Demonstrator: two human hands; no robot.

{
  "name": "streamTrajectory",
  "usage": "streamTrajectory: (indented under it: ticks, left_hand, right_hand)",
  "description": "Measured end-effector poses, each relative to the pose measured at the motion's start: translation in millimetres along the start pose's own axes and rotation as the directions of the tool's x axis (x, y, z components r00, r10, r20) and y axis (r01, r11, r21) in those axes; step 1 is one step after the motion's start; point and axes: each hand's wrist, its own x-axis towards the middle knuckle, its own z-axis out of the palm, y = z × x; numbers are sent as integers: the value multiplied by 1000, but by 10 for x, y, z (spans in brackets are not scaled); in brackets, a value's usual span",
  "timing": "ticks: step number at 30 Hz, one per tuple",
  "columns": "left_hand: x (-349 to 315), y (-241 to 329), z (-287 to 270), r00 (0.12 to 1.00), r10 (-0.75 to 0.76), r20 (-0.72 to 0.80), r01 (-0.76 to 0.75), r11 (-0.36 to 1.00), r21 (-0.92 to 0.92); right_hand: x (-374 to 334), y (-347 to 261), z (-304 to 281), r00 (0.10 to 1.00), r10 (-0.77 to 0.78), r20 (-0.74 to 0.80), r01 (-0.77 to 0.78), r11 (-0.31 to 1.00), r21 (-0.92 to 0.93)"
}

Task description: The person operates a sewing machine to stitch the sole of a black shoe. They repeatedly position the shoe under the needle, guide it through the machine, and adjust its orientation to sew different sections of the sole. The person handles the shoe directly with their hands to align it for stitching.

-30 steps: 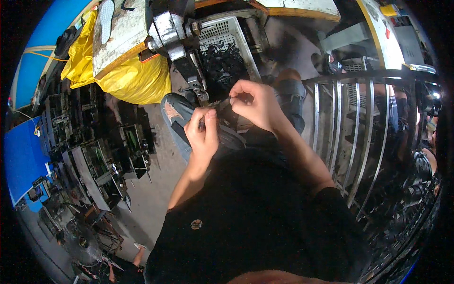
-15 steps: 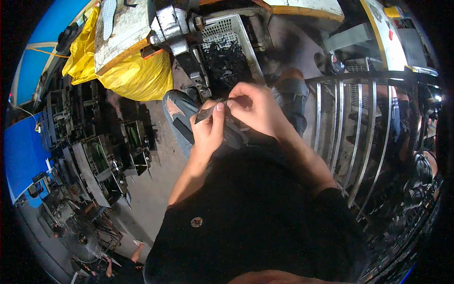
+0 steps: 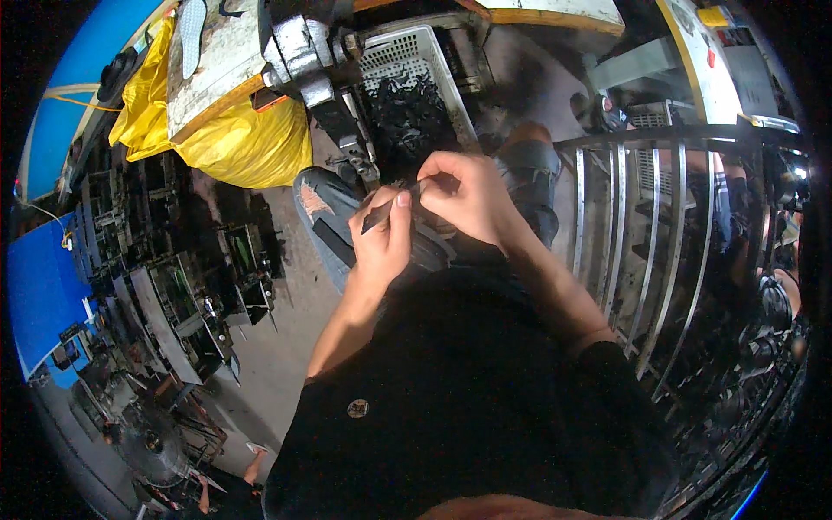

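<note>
Beyond the right hand (image 3: 468,201), white crate (image 3: 399,54), black scraps (image 3: 412,113) inside

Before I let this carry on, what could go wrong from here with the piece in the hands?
The flat dark piece juts from the left hand, pinched under the thumb, so it might slip.

The right hand works close beside the left; if the piece has a sharp edge, which I cannot tell, a slip might nick a finger.

The white plastic crate of black scraps stands just beyond; a dropped piece could be hard to spot among them.
</note>
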Motion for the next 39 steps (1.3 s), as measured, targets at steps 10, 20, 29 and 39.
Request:
streamTrajectory:
  ticks: [10, 20, 29, 39]
  left_hand:
    - [-35, -59, 38, 997, -70, -16, 69, 995, -67]
    - [-20, -73, 83, 998, 39, -56, -37, 998, 41]
    - [-31, -64, 165, 997, 42, -58, -41, 999, 16]
    - [-54, -82, 181, 992, 118, -47, -113, 989, 93]
  right_hand:
    - [-6, -58, -14, 1000, -5, 8, 4, 997, 78]
    - [-4, 39, -16, 996, 89, 21, -90, 993, 73]
    - [-36, 12, 53, 988, 62, -141, -53, 996, 67]
    - [67, 121, -108, 986, -15, -164, 9, 999, -38]
